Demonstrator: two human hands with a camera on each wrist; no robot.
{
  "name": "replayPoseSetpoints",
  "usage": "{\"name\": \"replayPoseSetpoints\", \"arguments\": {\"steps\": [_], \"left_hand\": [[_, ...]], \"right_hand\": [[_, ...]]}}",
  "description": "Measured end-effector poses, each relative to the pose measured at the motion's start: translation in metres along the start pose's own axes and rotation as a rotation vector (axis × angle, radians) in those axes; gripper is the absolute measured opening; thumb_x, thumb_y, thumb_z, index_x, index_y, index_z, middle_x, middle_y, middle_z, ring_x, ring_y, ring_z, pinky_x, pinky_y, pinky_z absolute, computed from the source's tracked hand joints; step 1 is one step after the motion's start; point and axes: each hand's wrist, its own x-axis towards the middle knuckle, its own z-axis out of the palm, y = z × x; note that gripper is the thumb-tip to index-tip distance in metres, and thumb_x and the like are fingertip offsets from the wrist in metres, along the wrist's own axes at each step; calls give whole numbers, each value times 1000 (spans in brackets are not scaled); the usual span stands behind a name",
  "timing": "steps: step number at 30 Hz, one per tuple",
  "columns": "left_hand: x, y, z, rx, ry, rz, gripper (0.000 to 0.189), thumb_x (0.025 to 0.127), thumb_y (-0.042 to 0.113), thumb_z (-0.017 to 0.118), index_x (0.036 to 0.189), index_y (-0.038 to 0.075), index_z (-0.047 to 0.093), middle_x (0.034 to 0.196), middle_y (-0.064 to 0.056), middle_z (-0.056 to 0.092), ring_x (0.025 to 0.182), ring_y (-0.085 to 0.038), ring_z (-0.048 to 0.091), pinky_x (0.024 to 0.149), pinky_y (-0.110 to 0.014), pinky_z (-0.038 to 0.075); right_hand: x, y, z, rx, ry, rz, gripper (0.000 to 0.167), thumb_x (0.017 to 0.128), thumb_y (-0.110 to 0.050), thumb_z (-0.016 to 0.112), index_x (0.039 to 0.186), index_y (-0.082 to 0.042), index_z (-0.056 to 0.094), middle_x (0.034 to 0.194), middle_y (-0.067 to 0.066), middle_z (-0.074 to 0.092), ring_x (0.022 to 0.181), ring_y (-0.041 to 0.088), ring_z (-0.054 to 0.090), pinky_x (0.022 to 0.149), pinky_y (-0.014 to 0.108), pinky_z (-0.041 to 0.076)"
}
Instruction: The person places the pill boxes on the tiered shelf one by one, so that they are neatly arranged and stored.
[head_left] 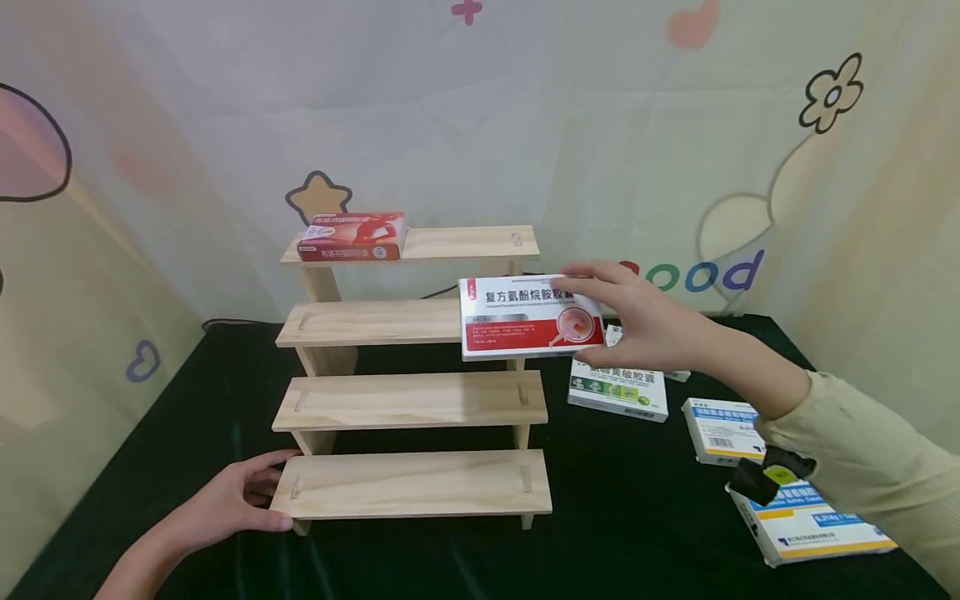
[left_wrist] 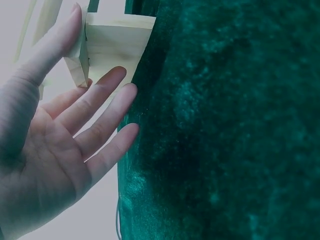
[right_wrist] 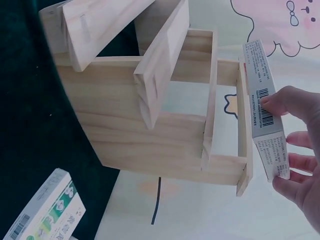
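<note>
Plainly, right hand (head_left: 651, 317) pinches white-red box (head_left: 517, 318), left hand (head_left: 228, 504) rack (head_left: 412, 485); only right-wrist view shows box's barcode (right_wrist: 266, 120).

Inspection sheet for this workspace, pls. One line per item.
Surface: dark green cloth.
Job's things: four-tier wooden rack; red box on its top tier, left end; red-and-white box held; green-and-white box, farther blue-and-white box and nearer blue-and-white box right of the rack; another box partly hidden behind the right hand.
Clutter: nothing seen.
Hands: right holds the red-and-white box; left hand grips the lowest tier's left end.
Cables: thin dark line along the rear left edge, possibly a cable.
Surroundings: printed curtain behind; black wrist device at the right sleeve.
</note>
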Motion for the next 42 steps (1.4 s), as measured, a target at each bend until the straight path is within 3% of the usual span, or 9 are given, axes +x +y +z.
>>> {"name": "replayPoseSetpoints", "arguments": {"steps": [11, 42], "left_hand": [[-2, 2, -1, -28, -16, 12, 74, 80, 15, 69, 134, -12, 26, 111, -24, 57, 94, -29, 56, 75, -33, 48], [0, 0, 0, -24, -12, 7, 75, 79, 15, 69, 134, -13, 25, 111, -24, 56, 94, -30, 56, 74, -32, 48]], "right_hand": [[18, 2, -2, 2, 59, -58, 67, 69, -8, 75, 129, 1, 46, 134, 20, 37, 119, 33, 37, 82, 44, 48], [65, 16, -12, 33, 99, 28, 67, 69, -8, 75, 128, 4, 46, 135, 20, 37, 122, 32, 34, 85, 44, 46]]}}
